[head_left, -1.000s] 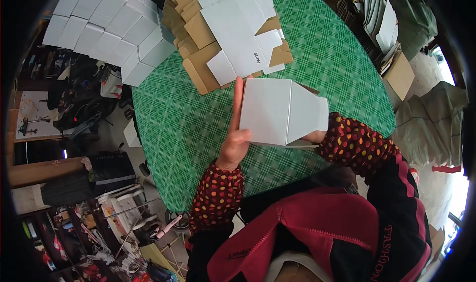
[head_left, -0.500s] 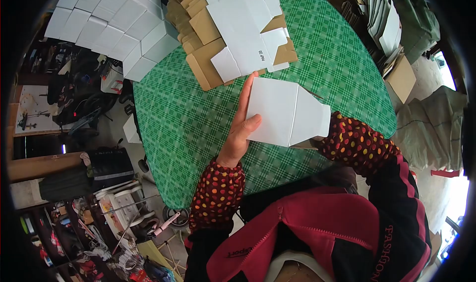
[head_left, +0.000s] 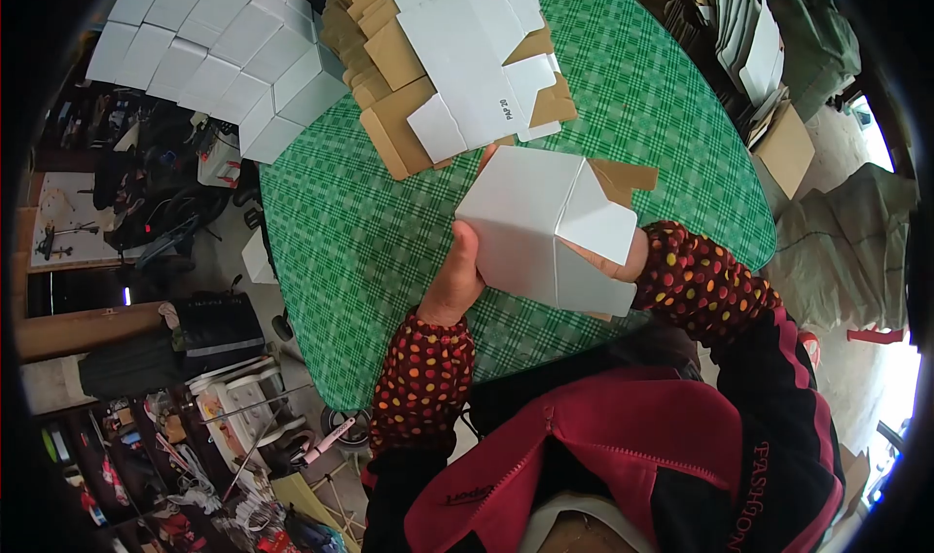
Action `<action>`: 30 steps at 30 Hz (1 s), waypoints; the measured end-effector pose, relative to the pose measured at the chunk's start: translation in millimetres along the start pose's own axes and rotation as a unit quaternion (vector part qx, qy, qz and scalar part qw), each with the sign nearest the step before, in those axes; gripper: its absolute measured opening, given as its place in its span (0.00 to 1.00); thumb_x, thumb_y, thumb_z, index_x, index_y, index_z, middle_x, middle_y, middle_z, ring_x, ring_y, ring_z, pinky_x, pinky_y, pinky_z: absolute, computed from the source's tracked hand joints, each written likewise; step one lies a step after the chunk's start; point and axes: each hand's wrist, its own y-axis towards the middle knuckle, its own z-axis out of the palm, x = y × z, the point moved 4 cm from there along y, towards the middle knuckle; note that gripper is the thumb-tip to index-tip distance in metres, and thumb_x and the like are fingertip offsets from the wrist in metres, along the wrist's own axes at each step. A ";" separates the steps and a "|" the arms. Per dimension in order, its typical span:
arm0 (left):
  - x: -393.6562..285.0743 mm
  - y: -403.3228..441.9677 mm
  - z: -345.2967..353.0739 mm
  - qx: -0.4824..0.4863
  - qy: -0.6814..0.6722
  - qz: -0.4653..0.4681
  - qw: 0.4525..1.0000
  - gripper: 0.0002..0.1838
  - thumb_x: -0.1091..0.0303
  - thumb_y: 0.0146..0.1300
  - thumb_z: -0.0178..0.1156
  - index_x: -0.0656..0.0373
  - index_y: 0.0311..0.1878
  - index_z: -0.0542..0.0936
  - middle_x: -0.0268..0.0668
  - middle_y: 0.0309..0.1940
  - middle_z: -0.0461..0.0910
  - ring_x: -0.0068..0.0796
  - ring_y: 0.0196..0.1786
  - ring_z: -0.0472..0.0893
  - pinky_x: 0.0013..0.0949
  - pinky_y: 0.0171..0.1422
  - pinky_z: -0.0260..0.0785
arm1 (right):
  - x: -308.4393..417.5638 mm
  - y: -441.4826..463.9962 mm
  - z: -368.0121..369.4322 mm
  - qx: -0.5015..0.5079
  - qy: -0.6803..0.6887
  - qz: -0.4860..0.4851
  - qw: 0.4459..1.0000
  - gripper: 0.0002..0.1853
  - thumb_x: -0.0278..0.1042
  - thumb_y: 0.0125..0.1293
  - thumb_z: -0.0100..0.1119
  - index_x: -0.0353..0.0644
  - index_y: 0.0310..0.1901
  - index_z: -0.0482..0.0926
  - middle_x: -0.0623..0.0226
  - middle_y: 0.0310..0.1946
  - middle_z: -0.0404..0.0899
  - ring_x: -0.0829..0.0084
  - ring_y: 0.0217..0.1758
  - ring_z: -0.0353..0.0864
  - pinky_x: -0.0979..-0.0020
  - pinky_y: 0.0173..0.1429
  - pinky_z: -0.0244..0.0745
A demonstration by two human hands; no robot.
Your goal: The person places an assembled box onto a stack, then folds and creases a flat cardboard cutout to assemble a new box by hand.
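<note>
A white cardboard box (head_left: pixel 518 214) is held above the green checked tablecloth, its flaps standing out on the right and a brown inner flap showing at its upper right. My left hand (head_left: pixel 459 276) grips the closed left end, thumb on the near face and the other fingers mostly hidden behind. At the open right end, my right hand (head_left: pixel 628 254) reaches in among the flaps; its fingertips are hidden inside. Just beyond the box lies a pile of flat white-and-brown carton blanks (head_left: pixel 457 67), the top one printed "PAP 20".
White boxes (head_left: pixel 209 52) are stacked at the back left of the green table (head_left: pixel 341 261). More flat cartons (head_left: pixel 749 42) stand at the upper right, above a greenish sack (head_left: pixel 842 247). Shelves and a white stool (head_left: pixel 238 407) lie to the left.
The box has rotated and tilted, so two side faces and more flaps now show. My left thumb has shifted to its lower left edge, and more of my right hand is visible.
</note>
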 end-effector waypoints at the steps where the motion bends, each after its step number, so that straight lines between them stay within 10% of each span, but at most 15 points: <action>1: 1.0 0.3 0.5 0.001 0.000 -0.002 1.000 0.48 0.32 0.72 0.43 0.52 0.84 0.43 0.39 0.83 0.45 0.38 0.81 0.53 0.50 0.80 0.47 | 0.0 -4.3 -0.2 0.000 -0.020 0.002 1.000 0.43 0.46 0.67 0.59 0.50 0.80 0.51 0.63 0.78 0.58 0.60 0.79 0.62 0.54 0.78 0.63; 24: -9.5 4.9 -0.7 -0.040 0.242 0.155 0.957 0.40 0.35 0.74 0.37 0.59 0.76 0.58 0.43 0.76 0.57 0.45 0.77 0.55 0.52 0.79 0.47 | 18.3 11.9 45.4 0.021 -0.210 -0.108 0.971 0.58 0.40 0.55 0.76 0.52 0.81 0.45 0.62 0.80 0.53 0.59 0.81 0.57 0.56 0.82 0.56; 28: -17.0 0.7 -5.5 -0.017 0.250 0.164 0.954 0.40 0.38 0.75 0.37 0.60 0.77 0.58 0.44 0.77 0.57 0.46 0.79 0.55 0.52 0.81 0.46 | 16.4 17.1 41.8 -0.108 -0.096 -0.017 0.989 0.50 0.44 0.61 0.70 0.44 0.79 0.50 0.60 0.77 0.60 0.60 0.78 0.63 0.57 0.79 0.63; 30: -18.9 0.5 -7.1 0.001 0.263 0.172 0.949 0.40 0.40 0.75 0.37 0.61 0.78 0.57 0.45 0.78 0.57 0.46 0.80 0.55 0.51 0.82 0.45 | 25.0 -1.1 42.6 0.019 -0.212 -0.075 0.974 0.42 0.40 0.67 0.63 0.39 0.78 0.54 0.57 0.74 0.65 0.61 0.75 0.68 0.59 0.76 0.68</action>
